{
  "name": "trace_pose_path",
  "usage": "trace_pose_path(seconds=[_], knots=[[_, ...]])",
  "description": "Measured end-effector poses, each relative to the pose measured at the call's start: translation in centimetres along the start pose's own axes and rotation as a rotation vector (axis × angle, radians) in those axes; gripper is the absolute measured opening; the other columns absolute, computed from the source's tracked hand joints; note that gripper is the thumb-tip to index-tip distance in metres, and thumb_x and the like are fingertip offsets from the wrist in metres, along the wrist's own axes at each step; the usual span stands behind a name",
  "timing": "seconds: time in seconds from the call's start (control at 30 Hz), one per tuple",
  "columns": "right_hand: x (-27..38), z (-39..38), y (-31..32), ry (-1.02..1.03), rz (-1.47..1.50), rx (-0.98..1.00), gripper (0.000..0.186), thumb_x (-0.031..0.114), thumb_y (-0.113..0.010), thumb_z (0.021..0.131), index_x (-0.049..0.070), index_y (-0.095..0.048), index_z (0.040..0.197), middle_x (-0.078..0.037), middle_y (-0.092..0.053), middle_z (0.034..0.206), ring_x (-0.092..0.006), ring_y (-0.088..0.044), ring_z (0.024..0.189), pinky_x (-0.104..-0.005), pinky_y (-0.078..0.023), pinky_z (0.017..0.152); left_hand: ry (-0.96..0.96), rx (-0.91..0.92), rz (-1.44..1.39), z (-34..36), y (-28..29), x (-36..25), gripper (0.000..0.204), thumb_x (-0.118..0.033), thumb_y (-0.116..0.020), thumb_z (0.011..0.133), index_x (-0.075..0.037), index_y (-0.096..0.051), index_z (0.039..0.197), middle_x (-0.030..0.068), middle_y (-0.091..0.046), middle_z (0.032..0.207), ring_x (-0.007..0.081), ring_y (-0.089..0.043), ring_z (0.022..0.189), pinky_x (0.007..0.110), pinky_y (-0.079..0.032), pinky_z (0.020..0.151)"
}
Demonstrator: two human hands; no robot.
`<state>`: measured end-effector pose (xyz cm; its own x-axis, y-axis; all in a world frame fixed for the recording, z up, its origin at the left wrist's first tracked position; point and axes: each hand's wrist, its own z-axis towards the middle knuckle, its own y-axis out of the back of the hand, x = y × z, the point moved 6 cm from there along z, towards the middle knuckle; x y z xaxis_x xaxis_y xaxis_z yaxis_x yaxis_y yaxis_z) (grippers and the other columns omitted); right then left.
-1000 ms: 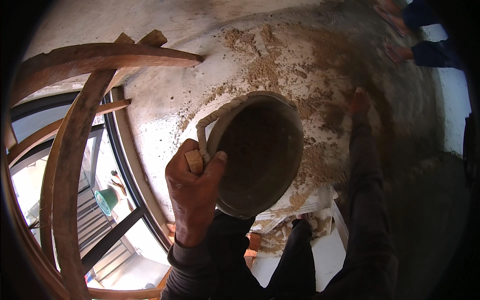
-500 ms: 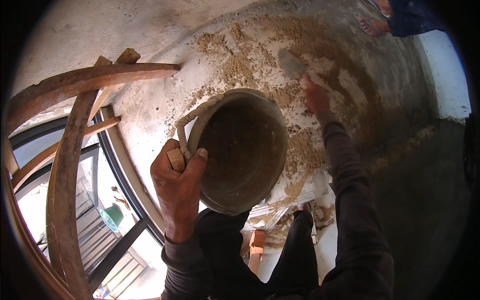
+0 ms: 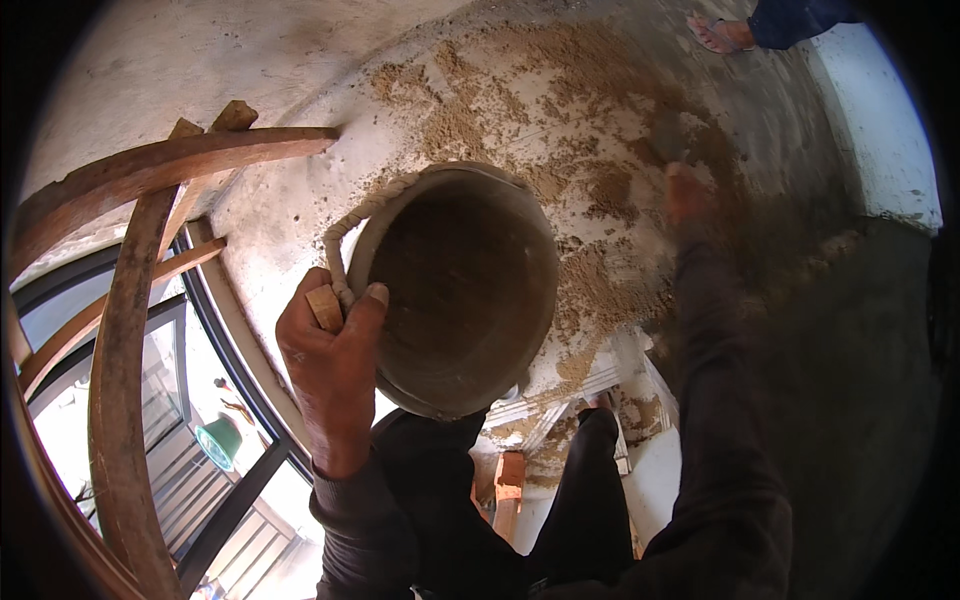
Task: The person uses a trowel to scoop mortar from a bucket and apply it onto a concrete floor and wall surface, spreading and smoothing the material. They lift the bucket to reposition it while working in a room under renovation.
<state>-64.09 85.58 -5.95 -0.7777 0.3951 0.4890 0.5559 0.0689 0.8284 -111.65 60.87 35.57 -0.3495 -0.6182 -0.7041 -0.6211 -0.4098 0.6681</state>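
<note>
My left hand [image 3: 330, 365] is closed at the rim of a dark, mortar-stained bucket [image 3: 535, 290], thumb over its edge. The bucket's wrapped rope-like handle [image 3: 350, 222] runs down to this hand, and the squared end of a wooden piece [image 3: 323, 308] sticks out of the fist. The bucket is tilted, its inside dark with little visible in it. My right hand [image 3: 690, 193], blurred, reaches far out and grips a trowel [image 3: 672, 138]. The smeared trowel blade is over brown, crumbly mortar [image 3: 625, 85] spread on a pale surface.
Wooden beams [image 3: 130, 350] form a frame at the left, beside a dark-framed window [image 3: 255, 360]. A green bucket [image 3: 218, 440] shows beyond the window. Another person's foot [image 3: 718, 33] is at the far right. Below stands an orange-brown wooden post [image 3: 508, 480] near my legs.
My right hand has swung to the right with the trowel, now blurred. The bucket and my left hand appear slightly further left and up in the view, as does the surrounding scene.
</note>
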Motion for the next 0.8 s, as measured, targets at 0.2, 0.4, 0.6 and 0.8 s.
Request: trace_pose_path(seconds=[0.2,0.4,0.6,0.8], knots=[[8.4,-19.1,-8.9,0.172,0.22,0.255,0.031,0.029,-0.052,0.1,0.011,-0.064,0.122,-0.001,-0.051,0.059,-0.011,-0.049,0.05,-0.0366,-0.047,0.046,-0.011,-0.074,0.023,0.8,-0.1,-0.3,0.03,-0.014,-0.069,0.086,-0.004,-0.046,0.069,-0.0052,-0.037,0.061,0.0068,-0.03,0.058,0.029,-0.027,0.053],[7.3,-28.0,-9.0,0.419,-0.323,0.096,0.056,0.03,-0.056,0.097,0.033,-0.041,0.151,-0.012,-0.066,0.083,-0.0278,-0.068,0.073,-0.0444,-0.056,0.06,-0.098,-0.137,-0.056,1.1,-0.2,-0.1,0.025,-0.012,-0.07,0.085,-0.004,-0.05,0.073,-0.0049,-0.041,0.065,0.0063,-0.033,0.061,0.027,-0.029,0.055],[1.6,-21.9,-1.3,-0.317,0.018,0.0,0.051,0.032,-0.04,0.105,0.022,-0.036,0.155,-0.019,-0.064,0.124,-0.0362,-0.068,0.094,-0.0456,-0.057,0.082,-0.136,-0.135,-0.123,1.3,0.5,0.3,0.019,-0.012,-0.071,0.086,-0.003,-0.056,0.078,-0.0039,-0.046,0.068,0.0064,-0.036,0.064,0.027,-0.031,0.058],[0.6,-30.2,-6.4,-0.134,0.294,-0.071,0.055,0.025,-0.04,0.102,0.011,-0.031,0.155,-0.018,-0.049,0.148,-0.04,-0.062,0.115,-0.0448,-0.049,0.098,-0.232,-0.098,-0.082,1.3,0.3,0.0,0.019,-0.012,-0.071,0.087,-0.003,-0.056,0.078,-0.0041,-0.046,0.068,0.0064,-0.036,0.064,0.026,-0.031,0.059]])
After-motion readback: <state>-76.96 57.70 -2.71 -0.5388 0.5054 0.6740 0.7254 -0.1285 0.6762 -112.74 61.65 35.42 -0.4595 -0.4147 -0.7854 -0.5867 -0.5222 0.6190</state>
